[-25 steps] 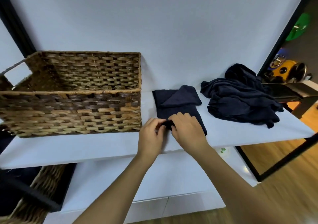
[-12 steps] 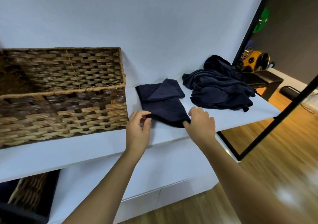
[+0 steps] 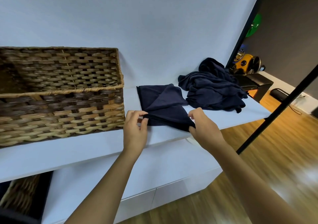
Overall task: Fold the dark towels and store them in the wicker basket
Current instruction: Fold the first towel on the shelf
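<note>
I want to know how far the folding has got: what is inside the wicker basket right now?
Inside the wicker basket only its bare woven inner walls show, with no towel above the rim. Its floor is hidden behind the near wall, so a flat towel lying there cannot be ruled out.

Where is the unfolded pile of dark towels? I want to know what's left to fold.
In the head view the crumpled pile of dark towels lies on the white shelf, right of the half-folded towel, against the wall.
</note>
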The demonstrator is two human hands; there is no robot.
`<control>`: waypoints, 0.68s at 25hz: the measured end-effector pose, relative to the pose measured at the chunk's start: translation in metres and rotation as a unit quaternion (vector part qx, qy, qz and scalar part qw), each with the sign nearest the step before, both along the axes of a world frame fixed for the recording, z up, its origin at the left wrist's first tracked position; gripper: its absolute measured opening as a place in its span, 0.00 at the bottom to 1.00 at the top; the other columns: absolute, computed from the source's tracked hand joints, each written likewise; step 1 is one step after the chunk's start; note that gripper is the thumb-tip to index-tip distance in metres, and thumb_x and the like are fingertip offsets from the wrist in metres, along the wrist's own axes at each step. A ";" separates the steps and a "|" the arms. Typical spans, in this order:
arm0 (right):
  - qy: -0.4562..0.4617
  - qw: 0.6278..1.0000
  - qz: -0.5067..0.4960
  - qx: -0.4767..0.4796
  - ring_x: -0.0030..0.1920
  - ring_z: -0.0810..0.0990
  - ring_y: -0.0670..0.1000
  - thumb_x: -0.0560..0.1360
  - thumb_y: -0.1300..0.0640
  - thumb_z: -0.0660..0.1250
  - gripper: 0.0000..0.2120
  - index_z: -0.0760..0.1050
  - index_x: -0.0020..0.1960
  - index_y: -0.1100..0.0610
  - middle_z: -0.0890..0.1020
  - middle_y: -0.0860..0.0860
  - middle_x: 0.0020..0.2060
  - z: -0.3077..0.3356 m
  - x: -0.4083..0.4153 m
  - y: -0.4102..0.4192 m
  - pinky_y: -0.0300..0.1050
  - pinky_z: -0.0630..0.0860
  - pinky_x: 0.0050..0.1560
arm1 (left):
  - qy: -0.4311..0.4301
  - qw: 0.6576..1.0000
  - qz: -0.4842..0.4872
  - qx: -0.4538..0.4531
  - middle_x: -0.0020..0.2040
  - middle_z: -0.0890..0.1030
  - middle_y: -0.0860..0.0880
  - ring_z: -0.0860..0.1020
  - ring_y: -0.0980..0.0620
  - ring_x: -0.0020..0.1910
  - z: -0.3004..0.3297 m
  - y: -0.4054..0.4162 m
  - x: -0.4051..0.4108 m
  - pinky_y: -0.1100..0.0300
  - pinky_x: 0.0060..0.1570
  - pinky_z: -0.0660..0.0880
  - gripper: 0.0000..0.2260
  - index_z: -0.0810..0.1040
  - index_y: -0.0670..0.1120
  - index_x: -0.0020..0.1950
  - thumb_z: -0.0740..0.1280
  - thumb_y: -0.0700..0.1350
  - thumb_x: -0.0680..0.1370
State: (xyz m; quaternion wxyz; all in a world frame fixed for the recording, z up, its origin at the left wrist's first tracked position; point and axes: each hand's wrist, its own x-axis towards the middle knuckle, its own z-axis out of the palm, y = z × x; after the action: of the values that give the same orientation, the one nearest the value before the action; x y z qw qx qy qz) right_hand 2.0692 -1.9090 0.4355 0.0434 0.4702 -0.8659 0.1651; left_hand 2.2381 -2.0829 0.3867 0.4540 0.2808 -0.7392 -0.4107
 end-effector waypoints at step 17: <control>0.253 0.947 0.194 -0.029 0.34 0.70 0.54 0.77 0.38 0.58 0.22 0.78 0.41 0.54 0.73 0.48 0.34 0.077 -0.048 0.062 0.50 0.69 0.34 | 0.004 1.000 0.009 -0.020 0.45 0.79 0.51 0.74 0.54 0.37 0.101 0.049 0.011 0.59 0.37 0.72 0.07 0.81 0.53 0.49 0.70 0.39 0.79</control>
State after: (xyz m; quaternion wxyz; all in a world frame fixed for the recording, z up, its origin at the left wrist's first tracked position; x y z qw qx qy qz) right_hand 2.0211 -1.8468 0.5120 0.2416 0.6538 -0.7136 0.0710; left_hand 2.2492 -2.0339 0.4880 0.4660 0.2766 -0.7430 -0.3928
